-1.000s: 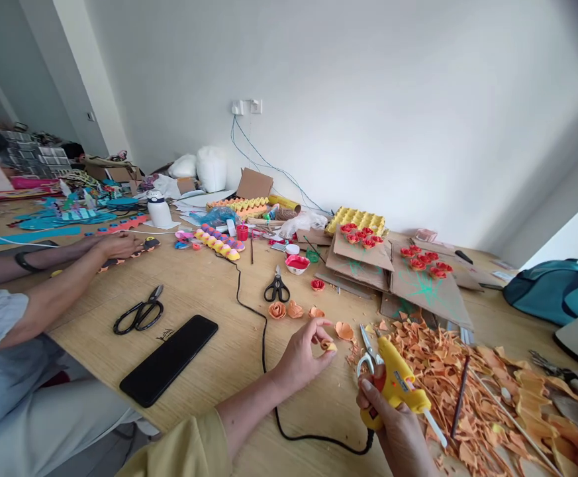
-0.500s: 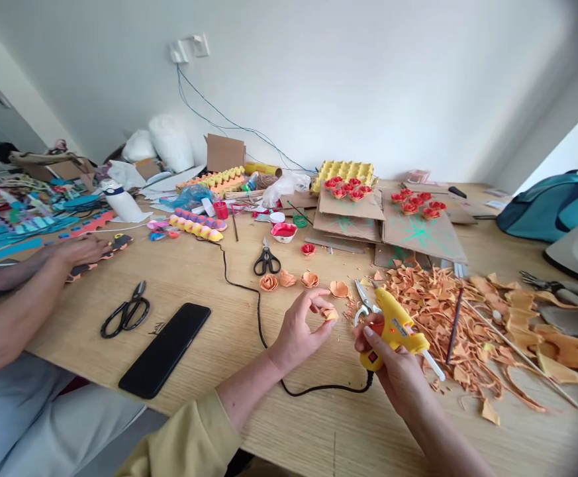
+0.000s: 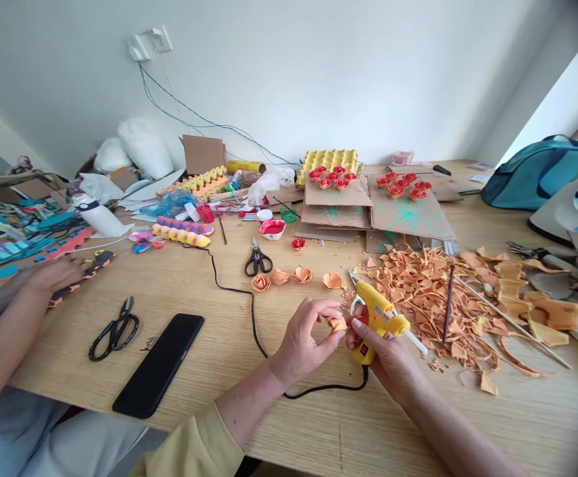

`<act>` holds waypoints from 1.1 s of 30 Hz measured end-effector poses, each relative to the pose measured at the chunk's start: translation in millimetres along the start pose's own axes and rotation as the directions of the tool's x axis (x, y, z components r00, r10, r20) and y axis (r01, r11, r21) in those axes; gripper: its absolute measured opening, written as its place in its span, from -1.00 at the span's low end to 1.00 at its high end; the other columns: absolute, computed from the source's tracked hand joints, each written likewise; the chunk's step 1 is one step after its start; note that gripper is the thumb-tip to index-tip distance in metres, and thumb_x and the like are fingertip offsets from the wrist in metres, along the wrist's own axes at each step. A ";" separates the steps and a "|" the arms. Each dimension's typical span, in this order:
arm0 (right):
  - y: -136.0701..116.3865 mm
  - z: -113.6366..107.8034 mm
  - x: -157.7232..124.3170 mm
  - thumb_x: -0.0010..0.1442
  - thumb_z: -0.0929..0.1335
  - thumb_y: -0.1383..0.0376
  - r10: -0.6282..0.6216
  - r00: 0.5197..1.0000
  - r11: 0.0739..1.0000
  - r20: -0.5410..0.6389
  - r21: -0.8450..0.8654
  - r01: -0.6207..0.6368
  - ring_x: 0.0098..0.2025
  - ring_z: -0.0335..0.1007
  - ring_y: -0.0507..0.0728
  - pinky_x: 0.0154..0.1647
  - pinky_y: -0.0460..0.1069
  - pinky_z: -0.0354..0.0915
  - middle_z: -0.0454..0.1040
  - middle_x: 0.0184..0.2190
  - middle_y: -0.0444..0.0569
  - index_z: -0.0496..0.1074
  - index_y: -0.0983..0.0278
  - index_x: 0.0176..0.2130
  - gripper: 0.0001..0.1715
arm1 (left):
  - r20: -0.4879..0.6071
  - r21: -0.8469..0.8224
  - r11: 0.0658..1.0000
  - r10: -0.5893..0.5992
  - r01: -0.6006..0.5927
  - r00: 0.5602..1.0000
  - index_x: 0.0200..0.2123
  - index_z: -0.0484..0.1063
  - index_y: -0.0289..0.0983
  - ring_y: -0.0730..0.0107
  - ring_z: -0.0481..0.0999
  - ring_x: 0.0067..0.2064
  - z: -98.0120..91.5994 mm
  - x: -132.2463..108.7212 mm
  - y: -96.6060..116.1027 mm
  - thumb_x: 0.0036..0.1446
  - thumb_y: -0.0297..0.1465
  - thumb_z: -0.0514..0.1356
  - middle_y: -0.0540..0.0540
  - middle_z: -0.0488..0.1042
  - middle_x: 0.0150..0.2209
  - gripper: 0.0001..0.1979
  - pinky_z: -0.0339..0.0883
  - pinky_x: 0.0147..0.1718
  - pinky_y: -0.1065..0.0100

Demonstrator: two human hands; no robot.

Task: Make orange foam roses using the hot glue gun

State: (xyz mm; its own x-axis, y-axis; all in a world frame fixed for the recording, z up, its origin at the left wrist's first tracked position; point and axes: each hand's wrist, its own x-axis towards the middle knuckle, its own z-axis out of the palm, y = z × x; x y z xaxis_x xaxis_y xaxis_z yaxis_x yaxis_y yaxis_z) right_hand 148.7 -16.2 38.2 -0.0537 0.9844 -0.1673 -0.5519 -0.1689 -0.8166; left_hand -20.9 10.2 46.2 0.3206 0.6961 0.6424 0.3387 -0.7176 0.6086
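Note:
Between the thumb and fingers of my left hand [image 3: 306, 341] is a small orange egg-carton flower [image 3: 337, 323]. My right hand [image 3: 381, 351] grips a yellow hot glue gun [image 3: 381, 310] by its handle, a white glue stick [image 3: 416, 342] poking out of its back end. The gun's nozzle points away from me, beside the held flower. Just beyond my hands stand several orange paper flowers [image 3: 302, 274] in a row. White-handled scissors [image 3: 354, 291] lie partly hidden behind the glue gun.
Orange scraps [image 3: 418, 285] are heaped at the right. Black scissors [image 3: 114, 331] and a phone [image 3: 159, 364] lie at the left, near another person's arm [image 3: 25, 298]. Red flowers stand on cardboard [image 3: 408, 215] at the back. The gun's black cord [image 3: 253, 324] crosses the table.
My hands have come closer together, bringing the flower beside the glue gun. The view has turned slightly to the right. Both hands keep their hold.

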 end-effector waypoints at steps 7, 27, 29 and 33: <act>0.9 2.9 -0.2 0.00 0.61 0.17 -0.015 1.000 1.000 -0.004 0.007 0.015 -0.47 0.31 -0.02 -0.40 -0.08 0.21 0.43 -0.43 -0.21 0.44 0.19 -0.26 -0.61 | 0.003 -0.002 1.000 -0.004 0.004 1.000 0.06 0.31 -0.19 0.33 0.50 -0.18 1.1 -0.9 -2.5 0.18 -0.54 0.24 -0.07 0.56 -0.19 -0.60 0.42 -0.19 0.32; 1.3 3.4 1.8 -0.11 0.64 0.16 0.044 0.999 0.999 0.005 0.022 -0.044 -0.51 0.33 -0.02 -0.43 -0.08 0.23 0.45 -0.43 -0.22 0.42 0.22 -0.26 -0.50 | 0.048 0.042 0.996 0.071 -0.073 0.996 0.05 0.31 -0.19 0.32 0.49 -0.21 0.5 -3.2 -2.3 0.21 -0.54 0.22 -0.08 0.56 -0.22 -0.64 0.43 -0.21 0.31; 2.4 2.8 1.8 -0.10 0.64 0.16 0.045 0.999 0.999 0.009 0.025 -0.045 -0.51 0.32 -0.03 -0.43 -0.08 0.23 0.45 -0.42 -0.22 0.43 0.22 -0.26 -0.51 | 0.050 0.065 0.994 0.084 -0.087 0.995 0.05 0.30 -0.19 0.32 0.50 -0.21 0.2 -2.7 -1.7 0.21 -0.53 0.21 -0.08 0.56 -0.22 -0.64 0.44 -0.20 0.30; 2.8 4.1 0.9 -0.11 0.64 0.15 0.053 0.999 0.998 0.006 0.026 -0.053 -0.51 0.30 -0.03 -0.42 -0.07 0.24 0.42 -0.45 -0.23 0.43 0.22 -0.27 -0.51 | 0.049 0.124 0.986 0.107 -0.112 0.993 0.06 0.30 -0.19 0.30 0.54 -0.21 0.2 -2.3 -1.0 0.21 -0.51 0.20 -0.09 0.56 -0.22 -0.65 0.46 -0.17 0.26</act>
State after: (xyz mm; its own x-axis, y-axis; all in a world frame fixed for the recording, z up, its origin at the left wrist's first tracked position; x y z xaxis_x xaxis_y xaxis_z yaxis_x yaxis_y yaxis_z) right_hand 143.6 -15.6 38.1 -0.0878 0.9744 -0.2070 -0.5696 -0.2196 -0.7921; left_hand -21.8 9.3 44.0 0.3983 0.6156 0.6800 0.4079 -0.7829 0.4698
